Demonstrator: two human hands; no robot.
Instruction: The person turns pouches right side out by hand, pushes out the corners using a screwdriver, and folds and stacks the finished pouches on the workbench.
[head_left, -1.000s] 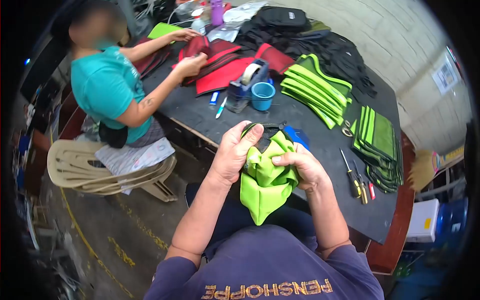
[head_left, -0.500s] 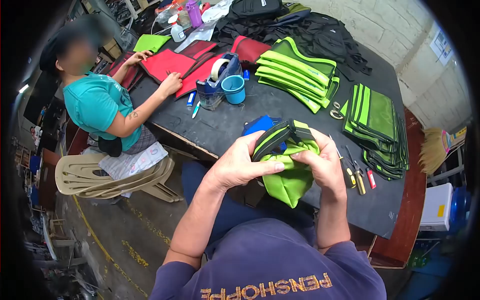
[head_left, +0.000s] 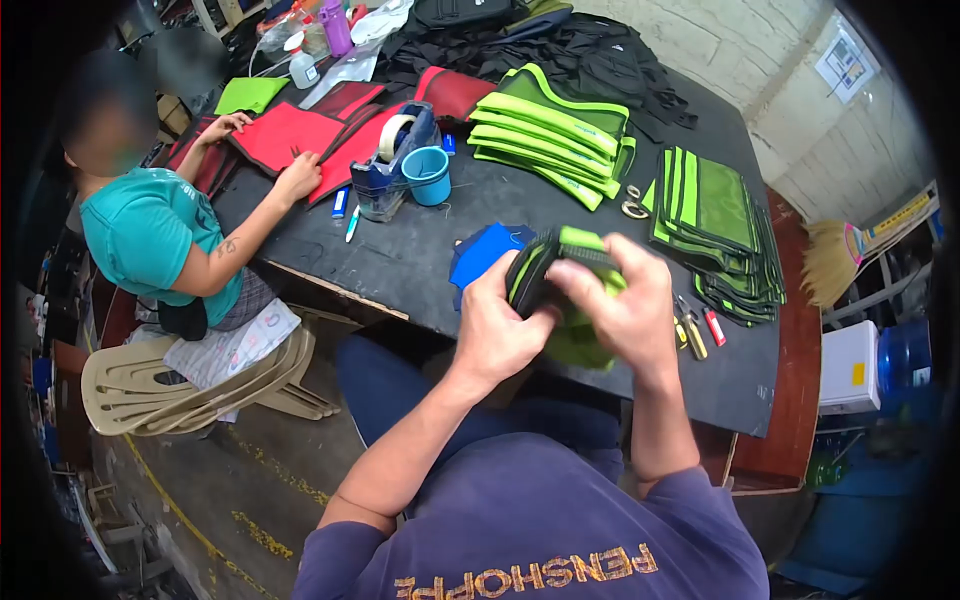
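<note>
Between my two hands is a lime-green fabric pouch with black-edged trim, held above the table's front edge. My left hand is wrapped round its black-trimmed rim on the left. My right hand grips the rim from the right, its thumb over the fabric and slightly blurred. The pouch's lower body hangs partly hidden behind my hands. Just beyond my left hand, blue fabric pieces lie on the black table.
Green pouches and green mesh panels lie stacked beyond. Scissors, a screwdriver and a red lighter are at right. A blue cup stands beside a tape dispenser. A co-worker handles red fabric.
My hands have turned the pouch, so its black-trimmed rim bunches up and its green body shows less. My right hand's thumb has shifted onto the rim. The whole view has shifted slightly.
</note>
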